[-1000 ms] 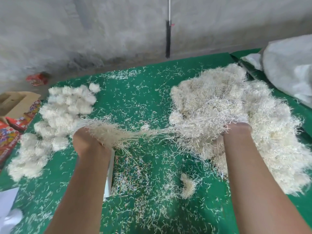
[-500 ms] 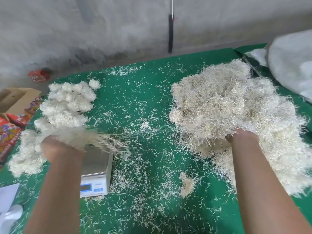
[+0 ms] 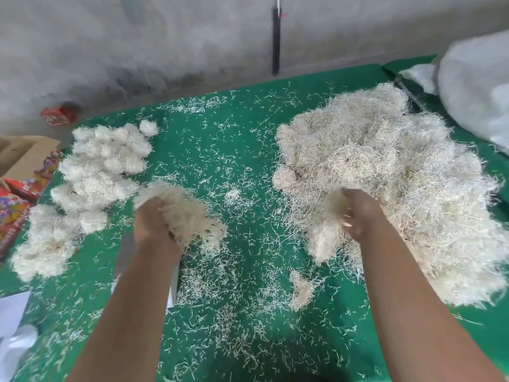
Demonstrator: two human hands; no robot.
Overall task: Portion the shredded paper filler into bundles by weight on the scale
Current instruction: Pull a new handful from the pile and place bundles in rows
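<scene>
A big loose heap of pale shredded paper filler covers the right half of the green table. Several rounded filler bundles lie piled at the left. My left hand grips a handful of filler just above the scale, which my forearm hides except for a white edge. My right hand holds a second tuft of filler at the near edge of the heap.
Loose shreds litter the green cloth, with a small clump near the middle front. A white sack lies at the back right. A cardboard box and colourful packaging sit off the left edge. A grey wall stands behind.
My left hand has swung right from beside the bundles to over the scale, its filler now bunched up. My right hand has lifted a tuft from the heap's edge.
</scene>
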